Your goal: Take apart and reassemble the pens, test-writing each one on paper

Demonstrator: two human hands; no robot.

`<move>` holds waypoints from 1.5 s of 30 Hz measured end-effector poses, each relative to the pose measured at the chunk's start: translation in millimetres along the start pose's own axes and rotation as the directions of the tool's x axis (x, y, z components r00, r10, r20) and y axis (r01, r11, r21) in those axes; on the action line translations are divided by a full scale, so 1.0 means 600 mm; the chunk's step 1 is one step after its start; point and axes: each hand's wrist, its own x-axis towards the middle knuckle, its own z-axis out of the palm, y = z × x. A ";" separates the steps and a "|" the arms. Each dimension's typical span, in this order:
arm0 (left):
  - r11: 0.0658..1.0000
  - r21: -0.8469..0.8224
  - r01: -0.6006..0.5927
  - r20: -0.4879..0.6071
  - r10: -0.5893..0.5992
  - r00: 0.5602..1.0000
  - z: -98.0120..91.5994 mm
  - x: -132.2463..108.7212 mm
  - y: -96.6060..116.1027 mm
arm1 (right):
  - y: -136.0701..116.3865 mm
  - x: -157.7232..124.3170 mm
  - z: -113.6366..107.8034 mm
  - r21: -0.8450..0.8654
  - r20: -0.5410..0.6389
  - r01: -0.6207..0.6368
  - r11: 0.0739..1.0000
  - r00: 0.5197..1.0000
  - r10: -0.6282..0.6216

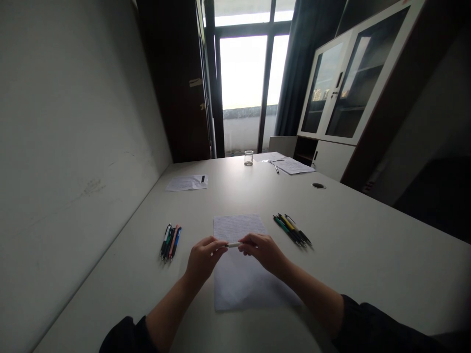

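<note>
A white pen [234, 244] is held level between both hands, above a sheet of paper [239, 284] with writing on its upper part. My left hand [205, 254] pinches the pen's left end. At the right end, my right hand [259, 249] has its fingers closed on the same pen. Several pens [170, 242] lie side by side on the table to the left of the paper. Another group of pens [292, 229], with green, yellow and dark ones, rests to the right of it.
A clear glass [248, 158] stands at the table's far side. Papers [292, 165] with a pen [276, 169] beside them lie back right, near a round cable hole [318, 186]. Another sheet [186, 183] lies back left. A wall [81, 147] borders the table's left edge.
</note>
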 end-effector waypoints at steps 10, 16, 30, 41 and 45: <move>1.000 0.018 -0.006 0.012 0.005 1.000 -0.003 0.004 0.006 | 0.001 0.000 -0.002 0.022 0.094 -0.028 0.999 0.995 0.026; 0.989 0.127 -0.073 -0.041 0.079 0.996 0.001 0.005 0.005 | 0.005 -0.001 0.002 0.097 0.151 -0.153 0.983 0.979 0.138; 0.989 0.141 -0.045 -0.012 0.047 0.999 0.005 0.006 0.003 | 0.007 0.003 -0.001 -0.037 0.078 -0.021 0.999 0.997 0.024; 0.996 0.079 0.028 -0.053 -0.024 0.998 0.004 0.005 0.004 | 0.007 0.001 -0.004 -0.163 0.010 0.072 0.984 0.997 -0.071; 0.997 0.072 0.007 -0.076 -0.002 0.997 0.004 0.004 0.004 | 0.005 0.000 -0.006 -0.186 0.062 0.076 0.980 0.996 -0.066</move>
